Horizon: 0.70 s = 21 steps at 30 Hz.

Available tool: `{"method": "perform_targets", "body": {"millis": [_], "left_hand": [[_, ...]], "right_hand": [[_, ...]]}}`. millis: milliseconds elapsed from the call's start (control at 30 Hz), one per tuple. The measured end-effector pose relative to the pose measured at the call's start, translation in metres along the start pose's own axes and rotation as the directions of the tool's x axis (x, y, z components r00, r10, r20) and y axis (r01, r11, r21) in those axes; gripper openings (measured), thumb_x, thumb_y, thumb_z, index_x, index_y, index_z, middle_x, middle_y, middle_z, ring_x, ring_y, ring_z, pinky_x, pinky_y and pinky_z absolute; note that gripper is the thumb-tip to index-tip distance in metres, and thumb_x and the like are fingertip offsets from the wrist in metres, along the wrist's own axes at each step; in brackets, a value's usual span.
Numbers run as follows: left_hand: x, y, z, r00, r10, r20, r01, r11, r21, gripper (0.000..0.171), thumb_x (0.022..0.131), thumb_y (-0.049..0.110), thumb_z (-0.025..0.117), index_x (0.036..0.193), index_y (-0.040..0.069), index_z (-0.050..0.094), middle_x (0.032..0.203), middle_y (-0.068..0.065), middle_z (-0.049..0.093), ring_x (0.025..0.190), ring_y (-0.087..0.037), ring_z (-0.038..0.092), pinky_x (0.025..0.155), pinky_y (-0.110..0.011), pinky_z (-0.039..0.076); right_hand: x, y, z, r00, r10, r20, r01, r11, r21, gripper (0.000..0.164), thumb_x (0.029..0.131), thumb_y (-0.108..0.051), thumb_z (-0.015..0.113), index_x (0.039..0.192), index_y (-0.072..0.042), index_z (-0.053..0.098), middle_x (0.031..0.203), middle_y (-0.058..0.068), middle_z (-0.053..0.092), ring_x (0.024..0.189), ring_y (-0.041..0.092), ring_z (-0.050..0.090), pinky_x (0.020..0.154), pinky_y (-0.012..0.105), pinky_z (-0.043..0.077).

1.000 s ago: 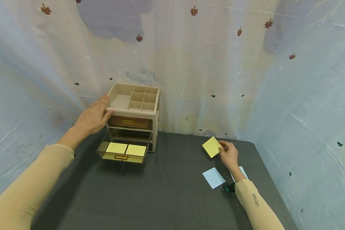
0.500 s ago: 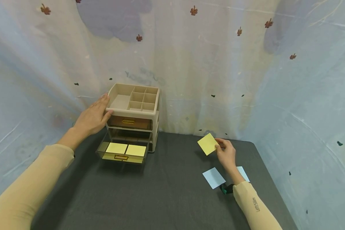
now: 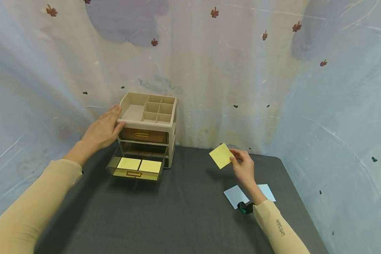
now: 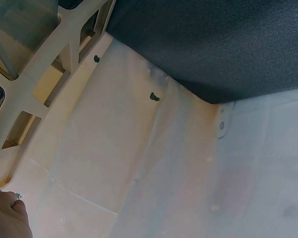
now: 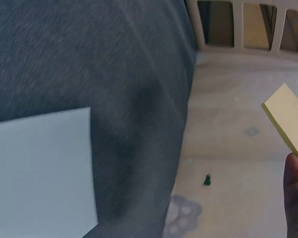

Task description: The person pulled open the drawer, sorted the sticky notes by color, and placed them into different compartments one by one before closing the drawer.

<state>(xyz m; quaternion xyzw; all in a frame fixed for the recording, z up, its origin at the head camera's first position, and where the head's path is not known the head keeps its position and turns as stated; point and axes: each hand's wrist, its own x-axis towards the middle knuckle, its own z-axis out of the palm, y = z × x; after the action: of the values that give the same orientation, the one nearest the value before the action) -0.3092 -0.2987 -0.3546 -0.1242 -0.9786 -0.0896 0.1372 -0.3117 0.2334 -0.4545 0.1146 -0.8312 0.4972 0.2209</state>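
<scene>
My left hand (image 3: pixel 102 127) rests on the left side of a beige desktop drawer organizer (image 3: pixel 146 125), thumb at its front top edge. The organizer's lower clear drawer (image 3: pixel 112 163) is pulled out, and two yellow sticky note pads (image 3: pixel 128 164) lie side by side in it. My right hand (image 3: pixel 245 167) pinches another yellow sticky note pad (image 3: pixel 221 156) by its right corner, raised over the table. In the right wrist view this pad (image 5: pixel 287 116) shows a thin stacked edge, with a finger (image 5: pixel 292 183) against it.
Two light blue square sticky notes (image 3: pixel 232 194) lie on the dark table (image 3: pixel 184 211) under my right forearm; the second blue one (image 3: pixel 266 192) is partly covered by it. The organizer's top tray has several compartments. A patterned curtain (image 3: pixel 209 88) hangs behind the table.
My right hand has moved left and slightly away from me, lifting the yellow sticky note pad with it. The left hand and the drawer have stayed in place.
</scene>
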Motion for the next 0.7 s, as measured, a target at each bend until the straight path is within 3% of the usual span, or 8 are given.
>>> {"method": "perform_targets", "body": {"millis": [233,500,700], "left_hand": [[0.000,0.000,0.001,1.000,0.000,-0.001,0.000,1.000,-0.002,0.077,0.113,0.052,0.026,0.167,0.002,0.003,0.174,-0.016,0.000,0.160,-0.039,0.009,0.127,-0.062,0.017],[0.000,-0.002,0.001,1.000,0.003,-0.003,-0.003,1.000,-0.003,0.077,0.113,0.052,0.026,0.167,0.002,0.003,0.174,-0.015,-0.001,0.159,-0.039,0.009,0.127,-0.062,0.017],[0.000,-0.002,0.003,1.000,0.003,-0.010,-0.004,1.000,-0.006,0.077,0.113,0.051,0.026,0.167,0.002,0.003,0.174,-0.016,0.001,0.159,-0.040,0.010,0.127,-0.061,0.016]], "right_hand": [[-0.003,-0.018,0.012,0.998,-0.055,0.035,0.053,0.998,0.041,0.030,0.093,0.012,0.069,0.121,0.002,0.073,0.114,0.019,0.066,0.101,0.035,0.068,0.075,0.013,0.058],[-0.007,-0.041,0.029,0.987,-0.133,0.090,0.128,0.989,0.068,0.029,0.094,0.009,0.071,0.121,-0.001,0.074,0.114,0.016,0.066,0.102,0.031,0.068,0.080,0.032,0.065],[-0.008,-0.057,0.043,0.976,-0.178,0.128,0.160,0.977,0.138,0.029,0.095,0.008,0.071,0.121,-0.004,0.074,0.116,0.014,0.065,0.106,0.029,0.066,0.080,0.037,0.065]]}}
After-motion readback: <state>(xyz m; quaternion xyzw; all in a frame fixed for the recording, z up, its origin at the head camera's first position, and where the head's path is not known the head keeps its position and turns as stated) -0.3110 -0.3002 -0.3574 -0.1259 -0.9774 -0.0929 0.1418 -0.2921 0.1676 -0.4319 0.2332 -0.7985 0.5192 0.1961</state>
